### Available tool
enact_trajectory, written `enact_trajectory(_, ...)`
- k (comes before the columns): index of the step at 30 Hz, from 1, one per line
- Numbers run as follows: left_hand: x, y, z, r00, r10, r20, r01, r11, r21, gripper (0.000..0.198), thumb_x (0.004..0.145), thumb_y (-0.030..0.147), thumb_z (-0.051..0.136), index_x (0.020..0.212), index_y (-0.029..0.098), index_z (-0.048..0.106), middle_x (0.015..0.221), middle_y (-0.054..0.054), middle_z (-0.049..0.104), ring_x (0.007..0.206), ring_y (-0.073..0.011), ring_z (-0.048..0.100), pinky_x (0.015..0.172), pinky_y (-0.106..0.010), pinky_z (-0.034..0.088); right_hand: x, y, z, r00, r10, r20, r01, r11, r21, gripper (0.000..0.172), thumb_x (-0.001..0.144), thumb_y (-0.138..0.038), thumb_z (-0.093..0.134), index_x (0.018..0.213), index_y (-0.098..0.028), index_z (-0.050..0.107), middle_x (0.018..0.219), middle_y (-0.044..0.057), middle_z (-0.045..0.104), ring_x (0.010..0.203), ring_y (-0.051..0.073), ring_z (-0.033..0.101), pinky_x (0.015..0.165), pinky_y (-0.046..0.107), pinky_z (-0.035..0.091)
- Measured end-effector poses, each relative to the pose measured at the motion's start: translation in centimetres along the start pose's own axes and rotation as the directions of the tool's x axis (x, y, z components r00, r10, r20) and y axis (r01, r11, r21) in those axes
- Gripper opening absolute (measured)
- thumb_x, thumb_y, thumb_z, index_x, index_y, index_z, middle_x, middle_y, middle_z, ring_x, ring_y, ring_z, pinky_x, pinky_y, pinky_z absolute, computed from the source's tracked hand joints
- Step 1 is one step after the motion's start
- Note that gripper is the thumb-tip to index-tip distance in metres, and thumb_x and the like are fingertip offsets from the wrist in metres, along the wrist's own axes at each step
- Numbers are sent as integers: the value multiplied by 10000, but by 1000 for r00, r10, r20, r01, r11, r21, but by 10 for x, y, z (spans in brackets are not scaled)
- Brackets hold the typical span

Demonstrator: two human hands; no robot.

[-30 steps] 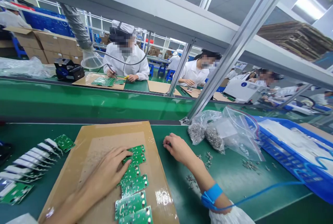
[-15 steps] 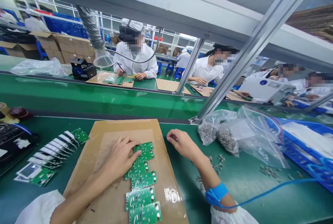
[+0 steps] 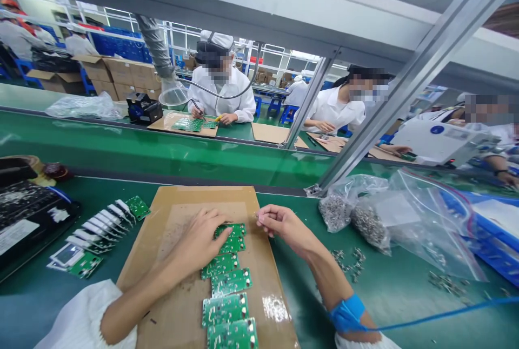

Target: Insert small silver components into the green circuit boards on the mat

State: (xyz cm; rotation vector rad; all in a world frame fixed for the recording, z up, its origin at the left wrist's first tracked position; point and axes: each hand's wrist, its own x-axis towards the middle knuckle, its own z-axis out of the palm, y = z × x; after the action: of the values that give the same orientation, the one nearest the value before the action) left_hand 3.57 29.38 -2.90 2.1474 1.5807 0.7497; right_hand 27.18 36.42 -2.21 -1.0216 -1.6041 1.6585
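Your left hand lies on the farthest green boards, toward the far edge of the cardboard; if it grips, I cannot tell. Your right hand, apart, seems to pinch a small metal part at the right edge. A loose pinch could drop this part; leaning sideways could shift the boards.

The cardboard sheet looks matt and papery, with a glossy patch. Circuit boards are smooth and glossy, the green surface smooth with a soft sheen, the zip bag crinkled clear plastic, the small parts shiny metal.
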Motion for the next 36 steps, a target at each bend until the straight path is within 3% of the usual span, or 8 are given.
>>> enact_trajectory(5, 0, -9, 1, 1000, -4, 9, 4, 1000, 11, 224, 994, 326, 510, 1074, 240, 701, 1035, -39, 710, 1029, -247, 582, 913, -415, 462, 6, -8, 20, 992, 122, 38, -127, 980, 155, 406, 665, -435, 850, 879, -171, 629, 765, 2, 653, 589, 86, 509, 535, 207, 407)
enact_trajectory(13, -5, -14, 2, 999, 30, 36, -32, 998, 55, 214, 990, 315, 530, 1004, 258, 736, 977, -24, 707, 945, -233, 557, 865, -392, 433, 18, 4, 28, 975, 215, -47, -220, 967, -127, 52, 766, -197, 651, 784, -149, 659, 702, -1, 618, 540, 91, 543, 477, 200, 484)
enact_trajectory(22, -6, -16, 5, 999, 39, 38, -43, 993, 112, 260, 991, 330, 506, 1038, 259, 752, 923, -46, 692, 930, -250, 531, 828, -396, 425, 20, 4, 31, 972, 156, -177, -220, 874, -434, 101, 718, -87, 603, 721, -175, 652, 605, -5, 683, 494, 132, 655, 493, 195, 492)
enact_trajectory(36, -10, -13, 10, 999, 52, -8, -50, 986, 161, 264, 1004, 323, 495, 1000, 262, 751, 895, -44, 687, 917, -255, 519, 807, -402, 397, 20, 6, 42, 964, 44, -261, -190, 800, -569, 96, 698, -116, 589, 666, -197, 629, 635, 18, 725, 540, 166, 702, 546, 223, 495)
